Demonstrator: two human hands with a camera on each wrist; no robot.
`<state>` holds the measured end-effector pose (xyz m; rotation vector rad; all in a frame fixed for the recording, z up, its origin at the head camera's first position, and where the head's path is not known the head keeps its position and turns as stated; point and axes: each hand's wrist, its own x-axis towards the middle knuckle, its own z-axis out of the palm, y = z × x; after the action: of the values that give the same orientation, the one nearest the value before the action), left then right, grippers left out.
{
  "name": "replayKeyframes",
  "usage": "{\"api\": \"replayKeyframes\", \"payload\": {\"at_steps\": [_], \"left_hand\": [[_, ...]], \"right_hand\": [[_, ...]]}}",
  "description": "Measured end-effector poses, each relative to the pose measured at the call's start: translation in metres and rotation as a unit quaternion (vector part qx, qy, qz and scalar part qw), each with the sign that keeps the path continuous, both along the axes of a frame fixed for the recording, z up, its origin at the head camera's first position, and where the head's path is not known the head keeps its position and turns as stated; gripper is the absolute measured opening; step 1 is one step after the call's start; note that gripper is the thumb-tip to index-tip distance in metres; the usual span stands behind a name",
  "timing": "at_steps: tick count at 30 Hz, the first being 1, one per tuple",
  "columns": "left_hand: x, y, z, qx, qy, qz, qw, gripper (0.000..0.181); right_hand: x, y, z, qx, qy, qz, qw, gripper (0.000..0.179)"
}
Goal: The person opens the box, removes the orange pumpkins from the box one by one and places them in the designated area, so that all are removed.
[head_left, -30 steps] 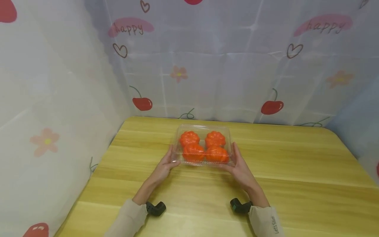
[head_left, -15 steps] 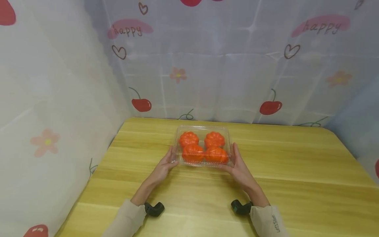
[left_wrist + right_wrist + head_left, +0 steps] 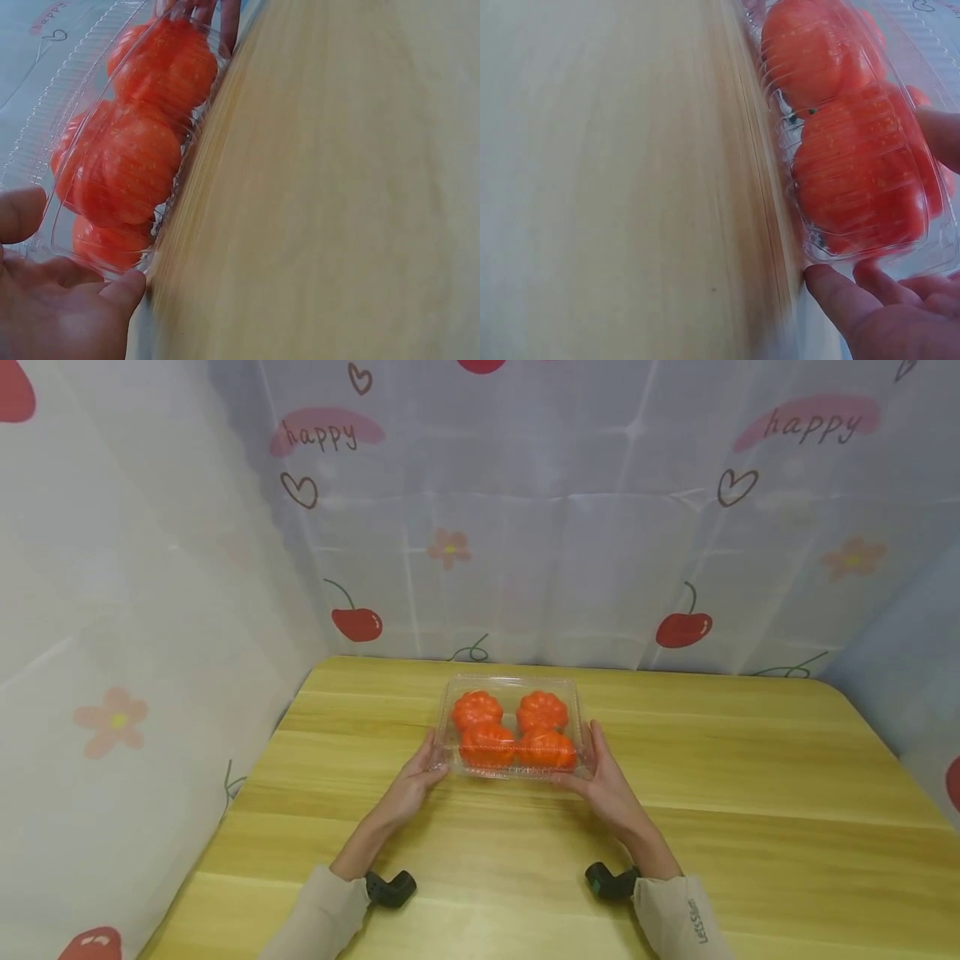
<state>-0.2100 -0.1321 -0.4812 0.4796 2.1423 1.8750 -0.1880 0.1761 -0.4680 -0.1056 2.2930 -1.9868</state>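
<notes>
Left hand [image 3: 408,787] first, its fingers pinching one end of the clear container [image 3: 512,685]. Between both hands' fingers, four orange pumpkins [image 3: 487,745] sit inside, packing apparently done. Right hand [image 3: 611,789]: fingers pinch the opposite end; whether setting-down on the tabletop [image 3: 502,860] remains, can't tell.

A left hand [image 3: 67,311] holds the near end of a clear plastic box [image 3: 64,97] with orange, pumpkin-shaped pieces [image 3: 124,165] inside.
The box slants from lower left to the top, where fingers of the right hand [image 3: 204,12] touch its far end; three ribbed pieces show through. Pale wooden table [image 3: 322,180] fills the right; at upper left, a light cloth [image 3: 22,71] bears a heart outline.
</notes>
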Motion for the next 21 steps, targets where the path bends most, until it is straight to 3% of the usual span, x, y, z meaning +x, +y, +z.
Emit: {"api": "replayKeyframes", "payload": {"at_steps": [4,11,17,21], "left_hand": [[-0.0005,-0.0003,-0.0013,0.017,-0.003,-0.005,0.9998,0.066],[0.0021,-0.0008,-0.0019,0.023,-0.005,0.024,0.9994,0.066],[0.0030,-0.0023,-0.0033,0.049,-0.006,0.018,0.9986,0.068],[0.0062,-0.0020,-0.0038,0.058,-0.003,0.031,0.9978,0.068]], "right_hand": [[0.0005,0.0011,0.0002,0.001,0.000,-0.004,1.0000,0.115],[0.0004,0.0008,-0.0046,-0.023,0.003,0.001,0.9997,0.112],[0.0016,0.0008,-0.0049,-0.020,0.008,0.007,0.9997,0.103],[0.0044,0.0011,-0.0052,-0.017,0.006,0.008,0.9998,0.098]]}}
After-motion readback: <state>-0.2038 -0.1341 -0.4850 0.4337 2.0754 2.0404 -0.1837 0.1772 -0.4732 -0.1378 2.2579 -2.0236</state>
